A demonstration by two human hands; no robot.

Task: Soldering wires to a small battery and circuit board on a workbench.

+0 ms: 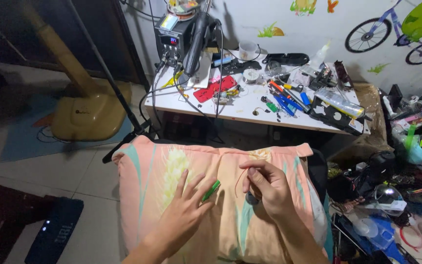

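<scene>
A peach pillow (152, 195) with pale leaf print lies in front of me. My left hand (184, 215) rests on it with fingers spread, a small green object (211, 190) showing between the index and middle fingertips. My right hand (267, 188) is curled beside it, fingertips pinched on a thin red wire (239, 180) that loops down over the pillow. A small dark part shows under the right palm; I cannot tell what it is.
A low white table (250, 110) beyond the pillow holds a soldering station (172, 41), red and blue tools, cables and a cup. A yellow fan base (91, 115) stands left. Cluttered parts and bags (396, 186) fill the floor at right; a dark device (54, 234) lies lower left.
</scene>
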